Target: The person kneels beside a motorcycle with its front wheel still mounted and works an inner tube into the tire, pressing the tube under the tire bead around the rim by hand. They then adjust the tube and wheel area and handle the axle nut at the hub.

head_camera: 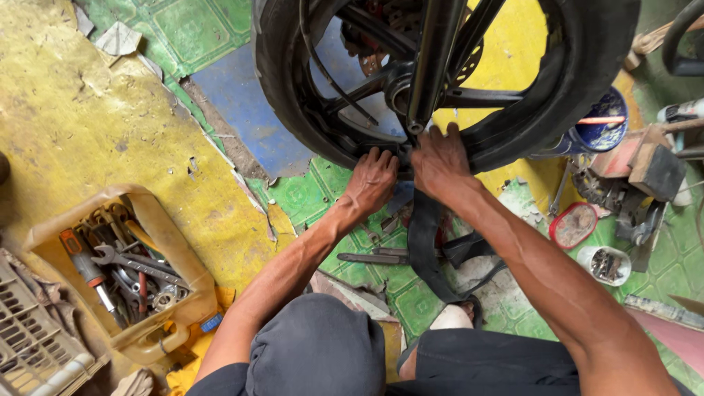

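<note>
A black inner tube [424, 249] loops over the green tiles at six o'clock from the wheel. Just above, the left hand [372, 180] presses curled fingers on the tyre's bottom edge; the right hand [440, 161] grips it beside. The black motorcycle tyre [293, 117] stands upright, dusty, on its dark spoked rim [359, 88]. A tool tray [158, 220] lies at eight o'clock.

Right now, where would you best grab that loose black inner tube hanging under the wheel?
Grip the inner tube on its flat hanging band below the right hand, coming from the knee side. That part hangs free of the tyre; higher up, both hands cover it.
</note>
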